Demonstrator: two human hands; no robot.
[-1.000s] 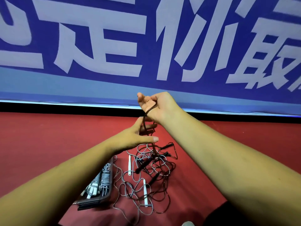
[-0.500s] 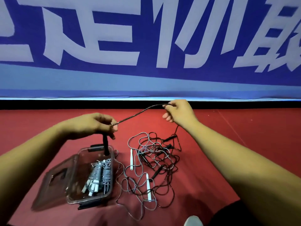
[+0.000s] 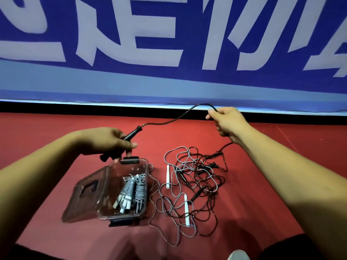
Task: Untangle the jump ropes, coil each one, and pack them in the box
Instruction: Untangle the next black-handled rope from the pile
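Left hand (image 3: 110, 141) is wrapped round the black handle (image 3: 131, 136), which angles up and right toward the right hand (image 3: 227, 121). That one pinches the black rope (image 3: 169, 121) further along, so the hands are well apart. From there the cord drops into the tangle (image 3: 195, 182) on the floor (image 3: 47, 132), nearer the right hand. The open box (image 3: 122, 166) sits under the left, with what looks like 2 gray coils (image 3: 132, 192) inside.

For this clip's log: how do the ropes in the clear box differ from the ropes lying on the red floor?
The boxed ropes are wound into tight bundles inside the clear box. The floor ropes lie in one loose tangle on the red floor. The boxed ropes look grey, while the floor ropes mix grey and black cords. Both are thin jump ropes with slim handles.
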